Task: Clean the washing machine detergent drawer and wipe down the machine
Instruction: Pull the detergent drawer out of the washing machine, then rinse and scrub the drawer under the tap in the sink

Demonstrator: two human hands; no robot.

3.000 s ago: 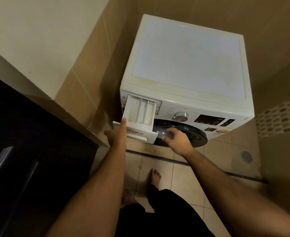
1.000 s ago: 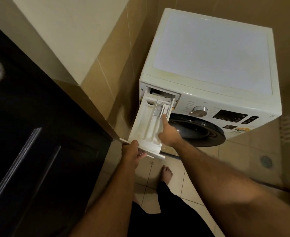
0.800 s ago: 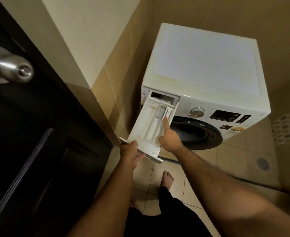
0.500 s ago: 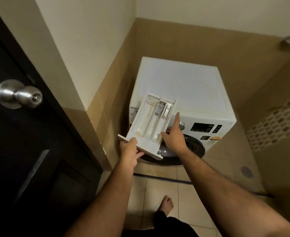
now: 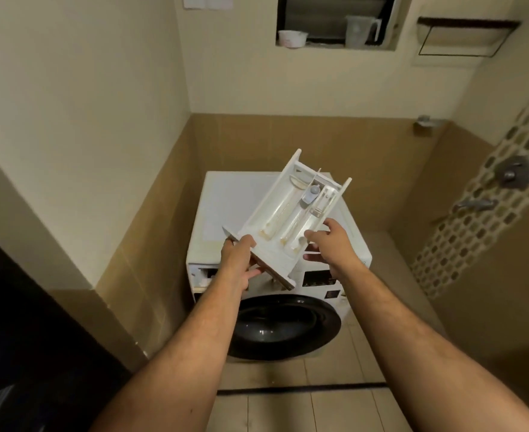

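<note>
The drawer [image 5: 291, 219] is out of the washer [image 5: 275, 275] and held in the air just above and in front of its top, tilted with the far end raised. The slot [image 5: 201, 274] at the washer's upper left corner stands open.

The left hand [image 5: 236, 260] grips the drawer's front panel at its left corner, thumb on top and fingers curled beneath. The right hand [image 5: 328, 244] sits at the drawer's right front corner, fingers loosely spread; whether they actually touch the side wall I cannot tell.

To do this step well, the right hand should likely close on the side wall so both hands share the load, and the drawer should be levelled before it is carried, since any leftover liquid would run toward the low front end. The grey cap [image 5: 311, 194] near the drawer's far end probably lifts off, so it needs care in transit.

The drawer is white plastic with three long compartments. Yellowish-brown residue marks the floors and the near corners of the compartments.
</note>
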